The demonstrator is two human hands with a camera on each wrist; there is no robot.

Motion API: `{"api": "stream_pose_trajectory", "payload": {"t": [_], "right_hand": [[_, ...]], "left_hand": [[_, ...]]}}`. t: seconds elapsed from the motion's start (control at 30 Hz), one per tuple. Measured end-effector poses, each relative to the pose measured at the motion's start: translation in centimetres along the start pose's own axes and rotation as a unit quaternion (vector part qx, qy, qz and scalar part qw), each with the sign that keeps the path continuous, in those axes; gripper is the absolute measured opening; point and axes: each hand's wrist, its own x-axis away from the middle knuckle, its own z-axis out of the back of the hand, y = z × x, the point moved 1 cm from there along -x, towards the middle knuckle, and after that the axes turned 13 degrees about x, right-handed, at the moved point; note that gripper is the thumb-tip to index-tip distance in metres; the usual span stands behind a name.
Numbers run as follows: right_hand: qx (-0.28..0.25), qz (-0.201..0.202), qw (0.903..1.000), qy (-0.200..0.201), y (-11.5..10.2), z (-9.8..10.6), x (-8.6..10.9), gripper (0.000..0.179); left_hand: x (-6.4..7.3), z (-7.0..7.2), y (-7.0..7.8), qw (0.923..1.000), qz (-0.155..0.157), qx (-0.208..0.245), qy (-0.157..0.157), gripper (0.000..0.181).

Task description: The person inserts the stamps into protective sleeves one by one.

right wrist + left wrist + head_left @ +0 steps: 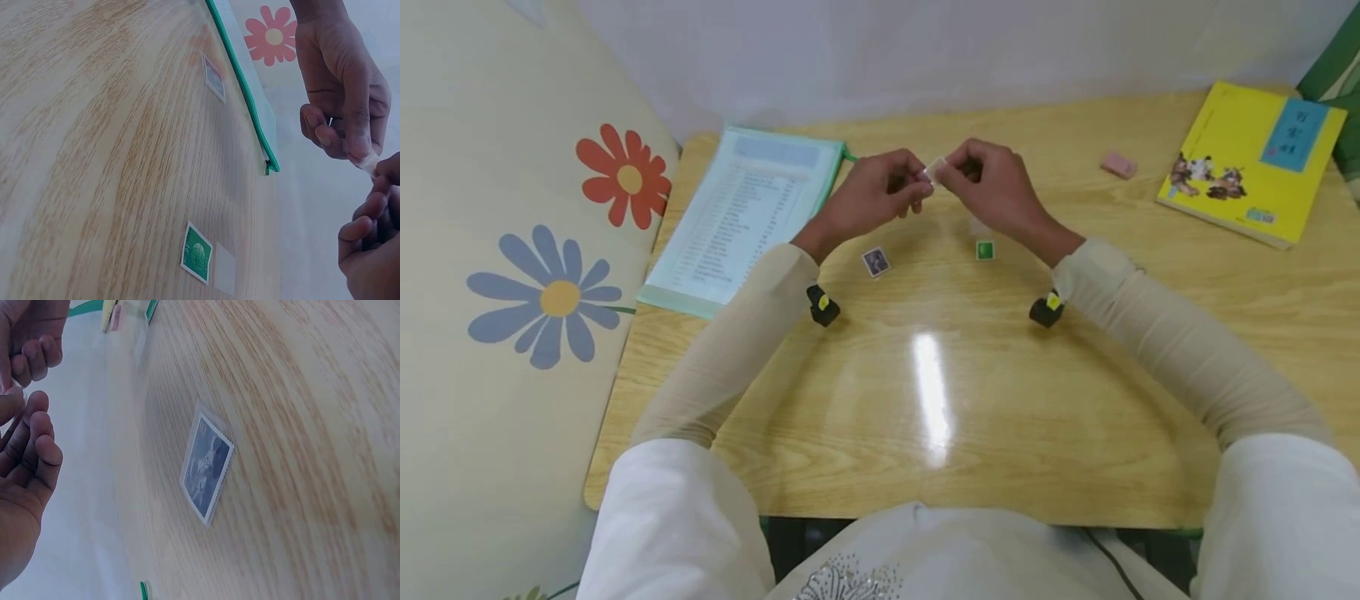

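Flower-decorated wall (535, 108) is set left of the wood-grain desk (1075, 433). Printed sheet (730, 225) and yellow book (1232, 183) are placed toward opposite sides, presumably so the middle is kept for handwork. Small pale piece (935, 170) is pinched between left hand (872, 193) and right hand (1000, 187), raised off the desk, held by fingertips likely because it is thin; its face is mostly hidden. Pink eraser (1118, 164) is left near the book. Dark stamp (208, 467) and green stamp (197, 252) are laid flat, well apart, probably for visibility; clear slip (225, 270) is seen just beside the green one.
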Motion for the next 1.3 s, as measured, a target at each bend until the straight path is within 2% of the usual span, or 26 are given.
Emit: {"api": "stream_pose_trajectory", "payload": {"t": [0.2, 0.63, 0.87, 0.9, 1.13, 1.3], "right_hand": [[-0.002, -0.001, 1.0, -0.008, 0.1, -0.2, 0.1, 0.033], [0.008, 0.017, 0.9998, 0.004, 0.1, -0.2, 0.0, 0.033], [0.032, 0.022, 0.9991, 0.019, 0.0, -0.3, 0.1, 0.033], [0.035, 0.024, 0.9989, 0.021, 0.0, -0.3, 0.1, 0.033], [0.049, 0.046, 0.9973, 0.028, 0.0, -0.4, 0.1, 0.031], [0.044, 0.034, 0.9982, 0.023, 0.0, -0.3, 0.1, 0.033]], "left_hand": [[0.3, -0.1, 0.1, 0.9999, -0.01, -0.007, -0.006, 0.017], [0.3, -0.1, 0.4, 0.9995, -0.019, -0.023, -0.01, 0.022], [-1.2, 0.6, -2.7, 0.9991, -0.029, -0.028, -0.012, 0.028], [-1.2, 0.6, -2.7, 0.9991, -0.031, -0.028, -0.013, 0.029], [-1.0, 0.6, -2.5, 0.9987, -0.036, -0.034, -0.011, 0.028], [-0.3, 0.1, -1.0, 0.9993, -0.026, -0.024, -0.007, 0.022]]}}
